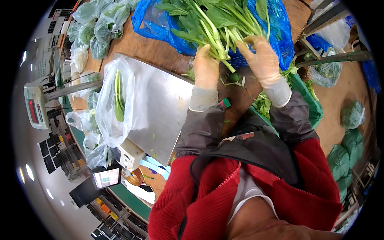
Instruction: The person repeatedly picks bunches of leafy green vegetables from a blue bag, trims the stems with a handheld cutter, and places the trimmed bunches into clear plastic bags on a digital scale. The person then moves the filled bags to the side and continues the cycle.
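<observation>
Long-stalked leafy greens (218, 18) lie heaped in an open blue plastic bag (146, 24) at the far side of the table. My left hand (206, 70), in a pale translucent glove, is closed at the cut ends of a few thick stalks. To its right, my gloved right hand (264, 62) pinches more stems between thumb and fingers at the bag's near edge. The fingertips of both hands are partly hidden. Cut stem bits (239, 83) lie on the brown table just below the hands.
At left is a metal scale platform (160, 94), with a clear bag (116, 108) holding a green stalk on it. The scale's display (35, 106) stands farther left. Bagged vegetables (102, 30) fill the far left. A green sack (306, 100) of greens sits at my right.
</observation>
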Demonstrator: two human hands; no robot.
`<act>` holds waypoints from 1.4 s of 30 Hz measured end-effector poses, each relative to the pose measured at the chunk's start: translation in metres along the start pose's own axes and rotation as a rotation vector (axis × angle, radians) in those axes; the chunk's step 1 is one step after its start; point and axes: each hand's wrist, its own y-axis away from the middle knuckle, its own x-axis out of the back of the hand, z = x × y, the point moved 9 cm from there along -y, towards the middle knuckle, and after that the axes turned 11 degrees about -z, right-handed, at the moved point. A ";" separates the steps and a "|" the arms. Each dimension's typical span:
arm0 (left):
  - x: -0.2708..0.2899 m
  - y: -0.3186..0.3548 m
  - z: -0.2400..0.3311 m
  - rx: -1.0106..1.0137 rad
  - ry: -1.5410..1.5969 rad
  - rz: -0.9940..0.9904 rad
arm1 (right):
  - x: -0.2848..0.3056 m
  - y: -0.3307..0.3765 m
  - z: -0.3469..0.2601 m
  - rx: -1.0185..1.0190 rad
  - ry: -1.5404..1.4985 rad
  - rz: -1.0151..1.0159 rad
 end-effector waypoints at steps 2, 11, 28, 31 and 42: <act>0.000 -0.004 -0.002 -0.018 -0.053 -0.010 | -0.022 0.006 -0.002 -0.100 -0.110 -0.202; -0.014 -0.004 0.014 0.033 -0.243 0.011 | -0.078 -0.009 0.022 -0.262 -0.725 -0.502; -0.019 0.029 -0.057 0.195 0.267 -0.253 | -0.029 0.043 -0.023 0.175 0.236 -0.003; -0.031 0.034 -0.059 0.257 0.444 -0.244 | -0.021 0.048 -0.031 0.286 0.084 0.077; -0.016 0.043 -0.044 0.179 0.205 -0.148 | -0.028 0.067 -0.039 0.509 -0.213 -0.100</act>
